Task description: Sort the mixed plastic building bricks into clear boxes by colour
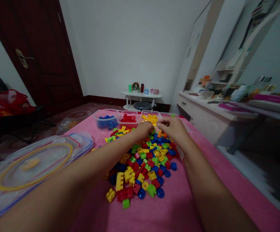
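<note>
Both my hands reach to the far end of a heap of coloured toy building bricks [142, 156]. My left hand [145, 129] is curled, its fingertips down by the bricks and mostly hidden behind it; I cannot make out what it holds. Close beside it, my right hand [171, 127] has thumb and fingers pinched together, and anything between them is too small to name. Just behind the hands stands a clear container [161, 112] with yellow bricks [150, 119]. Left of it, red bricks [128, 118] lie in a square container, and blue bricks [106, 122] fill a round one [95, 116].
Clear plastic lids [45, 151] with yellow and blue rims lie stacked at the left on the pink cloth [140, 216]. A fourth container [176, 115] with green pieces stands back right. A dressing table [203, 112] is to the right, a low white table [140, 94] by the wall.
</note>
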`<action>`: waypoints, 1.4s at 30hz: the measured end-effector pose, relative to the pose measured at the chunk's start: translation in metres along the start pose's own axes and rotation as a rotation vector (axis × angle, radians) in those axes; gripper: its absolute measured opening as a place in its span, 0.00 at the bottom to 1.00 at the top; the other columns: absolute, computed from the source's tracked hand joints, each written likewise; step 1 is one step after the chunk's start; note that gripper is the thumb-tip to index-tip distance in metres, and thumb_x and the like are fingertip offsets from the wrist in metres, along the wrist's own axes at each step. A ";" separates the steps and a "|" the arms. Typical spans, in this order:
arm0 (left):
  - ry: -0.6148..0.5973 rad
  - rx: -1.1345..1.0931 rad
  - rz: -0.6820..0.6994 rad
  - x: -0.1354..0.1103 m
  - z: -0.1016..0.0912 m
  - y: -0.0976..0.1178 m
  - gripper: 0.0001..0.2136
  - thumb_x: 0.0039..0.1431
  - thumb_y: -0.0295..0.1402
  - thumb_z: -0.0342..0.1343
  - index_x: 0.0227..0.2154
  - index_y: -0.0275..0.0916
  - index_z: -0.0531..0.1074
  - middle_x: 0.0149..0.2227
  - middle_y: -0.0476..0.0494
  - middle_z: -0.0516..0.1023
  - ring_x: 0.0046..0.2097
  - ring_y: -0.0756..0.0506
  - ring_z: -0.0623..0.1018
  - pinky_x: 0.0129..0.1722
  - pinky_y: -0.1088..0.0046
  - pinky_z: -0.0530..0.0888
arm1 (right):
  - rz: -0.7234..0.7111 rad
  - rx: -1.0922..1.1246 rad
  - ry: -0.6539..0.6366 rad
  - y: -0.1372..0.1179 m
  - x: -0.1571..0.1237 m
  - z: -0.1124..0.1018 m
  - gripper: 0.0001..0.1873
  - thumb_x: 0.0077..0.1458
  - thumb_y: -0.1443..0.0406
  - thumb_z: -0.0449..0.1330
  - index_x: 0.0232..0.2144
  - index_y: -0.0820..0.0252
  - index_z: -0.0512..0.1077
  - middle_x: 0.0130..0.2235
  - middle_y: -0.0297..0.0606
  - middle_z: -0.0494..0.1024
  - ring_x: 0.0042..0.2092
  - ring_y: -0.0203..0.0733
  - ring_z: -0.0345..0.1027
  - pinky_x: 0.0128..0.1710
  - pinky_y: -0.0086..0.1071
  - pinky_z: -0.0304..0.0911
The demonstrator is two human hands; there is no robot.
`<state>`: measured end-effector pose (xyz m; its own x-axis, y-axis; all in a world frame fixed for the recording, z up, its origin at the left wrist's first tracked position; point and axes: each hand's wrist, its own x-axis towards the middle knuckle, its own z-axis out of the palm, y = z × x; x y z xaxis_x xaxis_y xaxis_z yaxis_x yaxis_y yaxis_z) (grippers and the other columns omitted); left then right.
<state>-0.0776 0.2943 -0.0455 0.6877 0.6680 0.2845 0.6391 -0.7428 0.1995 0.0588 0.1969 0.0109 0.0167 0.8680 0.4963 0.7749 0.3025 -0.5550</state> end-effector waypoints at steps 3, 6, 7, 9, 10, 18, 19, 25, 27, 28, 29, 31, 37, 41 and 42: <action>0.040 0.151 0.041 -0.002 -0.001 0.003 0.13 0.53 0.24 0.49 0.37 0.35 0.77 0.39 0.35 0.75 0.44 0.40 0.75 0.41 0.67 0.70 | -0.010 -0.156 -0.168 -0.003 -0.004 0.000 0.03 0.43 0.66 0.62 0.22 0.56 0.77 0.25 0.35 0.77 0.26 0.37 0.68 0.25 0.28 0.56; 0.058 0.176 0.080 -0.006 -0.005 0.005 0.12 0.52 0.24 0.49 0.34 0.34 0.77 0.40 0.34 0.75 0.45 0.39 0.74 0.41 0.66 0.70 | 0.037 -0.261 -0.336 -0.005 -0.010 0.004 0.04 0.39 0.69 0.64 0.20 0.54 0.76 0.24 0.34 0.77 0.26 0.37 0.67 0.24 0.28 0.55; 0.072 0.152 0.068 -0.008 -0.008 0.004 0.12 0.51 0.23 0.49 0.35 0.35 0.77 0.40 0.35 0.76 0.45 0.39 0.74 0.41 0.66 0.70 | 0.058 -0.288 -0.385 -0.006 -0.011 0.005 0.04 0.38 0.69 0.64 0.21 0.54 0.77 0.25 0.33 0.77 0.26 0.37 0.67 0.24 0.27 0.54; 0.132 0.043 0.007 -0.013 -0.013 0.004 0.13 0.51 0.23 0.50 0.37 0.36 0.77 0.40 0.37 0.77 0.44 0.40 0.75 0.42 0.66 0.70 | 0.095 -0.336 -0.453 -0.007 -0.013 0.007 0.05 0.39 0.68 0.64 0.24 0.54 0.77 0.27 0.33 0.78 0.28 0.37 0.69 0.25 0.27 0.55; 0.171 -0.041 -0.041 -0.017 -0.016 0.003 0.13 0.51 0.24 0.50 0.38 0.36 0.77 0.39 0.38 0.77 0.43 0.41 0.75 0.41 0.67 0.70 | 0.107 -0.363 -0.475 -0.008 -0.014 0.008 0.06 0.39 0.67 0.64 0.26 0.55 0.77 0.29 0.34 0.78 0.29 0.37 0.69 0.26 0.27 0.55; 0.206 -1.092 -0.619 -0.071 -0.041 -0.003 0.12 0.53 0.34 0.51 0.39 0.36 0.73 0.33 0.44 0.75 0.26 0.52 0.72 0.21 0.81 0.66 | 0.119 -0.608 -0.611 -0.024 -0.021 0.022 0.15 0.40 0.60 0.64 0.35 0.52 0.77 0.40 0.39 0.79 0.42 0.49 0.72 0.35 0.33 0.61; 0.190 -1.221 -0.679 -0.078 -0.044 -0.007 0.13 0.53 0.36 0.52 0.39 0.36 0.73 0.33 0.44 0.74 0.25 0.53 0.71 0.19 0.82 0.64 | 0.124 -0.631 -0.617 -0.026 -0.022 0.025 0.16 0.40 0.60 0.64 0.37 0.52 0.77 0.41 0.41 0.78 0.43 0.50 0.71 0.36 0.34 0.62; 0.198 -1.264 -0.671 -0.095 -0.052 -0.030 0.19 0.46 0.44 0.60 0.37 0.35 0.73 0.32 0.44 0.74 0.23 0.55 0.66 0.18 0.83 0.55 | 0.112 -0.640 -0.555 -0.026 -0.025 0.038 0.12 0.43 0.63 0.61 0.34 0.52 0.77 0.41 0.41 0.78 0.43 0.50 0.72 0.36 0.34 0.63; 0.213 -0.866 -0.541 -0.096 -0.048 -0.031 0.17 0.43 0.41 0.62 0.36 0.36 0.75 0.32 0.46 0.75 0.26 0.52 0.69 0.22 0.81 0.61 | 0.104 -0.634 -0.536 -0.025 -0.025 0.039 0.10 0.43 0.63 0.60 0.32 0.52 0.77 0.39 0.40 0.79 0.42 0.49 0.72 0.35 0.34 0.62; 0.190 -0.668 -0.466 -0.096 -0.046 -0.029 0.16 0.43 0.40 0.63 0.35 0.37 0.76 0.31 0.46 0.75 0.29 0.51 0.70 0.26 0.79 0.64 | 0.102 -0.634 -0.531 -0.025 -0.026 0.040 0.09 0.43 0.63 0.60 0.31 0.52 0.77 0.38 0.39 0.79 0.41 0.48 0.72 0.35 0.34 0.62; 0.151 -0.498 -0.400 -0.096 -0.044 -0.025 0.15 0.42 0.39 0.63 0.34 0.38 0.77 0.30 0.47 0.76 0.31 0.49 0.72 0.29 0.77 0.66 | 0.100 -0.634 -0.529 -0.026 -0.026 0.040 0.09 0.44 0.62 0.61 0.31 0.52 0.77 0.38 0.39 0.79 0.41 0.48 0.72 0.36 0.34 0.62; 0.064 -0.261 -0.326 -0.098 -0.040 -0.014 0.14 0.43 0.40 0.62 0.34 0.42 0.78 0.32 0.46 0.77 0.35 0.45 0.75 0.34 0.73 0.67 | 0.093 -0.628 -0.530 -0.027 -0.027 0.040 0.11 0.44 0.60 0.61 0.33 0.51 0.77 0.39 0.39 0.79 0.42 0.48 0.72 0.36 0.35 0.62; -0.008 0.082 -0.347 -0.103 -0.044 0.016 0.11 0.47 0.39 0.59 0.34 0.48 0.79 0.38 0.43 0.79 0.40 0.40 0.77 0.35 0.70 0.69 | 0.076 -0.591 -0.508 -0.027 -0.027 0.043 0.12 0.43 0.61 0.64 0.35 0.50 0.78 0.40 0.38 0.79 0.43 0.47 0.71 0.37 0.33 0.61; -0.032 0.122 -0.330 -0.103 -0.048 0.020 0.10 0.47 0.35 0.58 0.34 0.49 0.79 0.36 0.45 0.80 0.40 0.41 0.77 0.34 0.71 0.69 | 0.062 -0.548 -0.492 -0.024 -0.026 0.045 0.10 0.43 0.62 0.65 0.32 0.51 0.78 0.37 0.36 0.79 0.40 0.43 0.72 0.35 0.30 0.60; -0.034 0.120 -0.321 -0.103 -0.048 0.020 0.11 0.47 0.34 0.58 0.34 0.49 0.79 0.35 0.46 0.80 0.39 0.41 0.77 0.34 0.71 0.69 | 0.062 -0.537 -0.485 -0.023 -0.025 0.045 0.09 0.43 0.63 0.65 0.31 0.51 0.78 0.35 0.36 0.79 0.38 0.42 0.72 0.34 0.29 0.59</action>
<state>-0.1523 0.2083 -0.0261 0.4547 0.8695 0.1931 0.8595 -0.4852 0.1611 0.0120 0.1857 -0.0191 -0.1150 0.9919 0.0540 0.9871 0.1202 -0.1060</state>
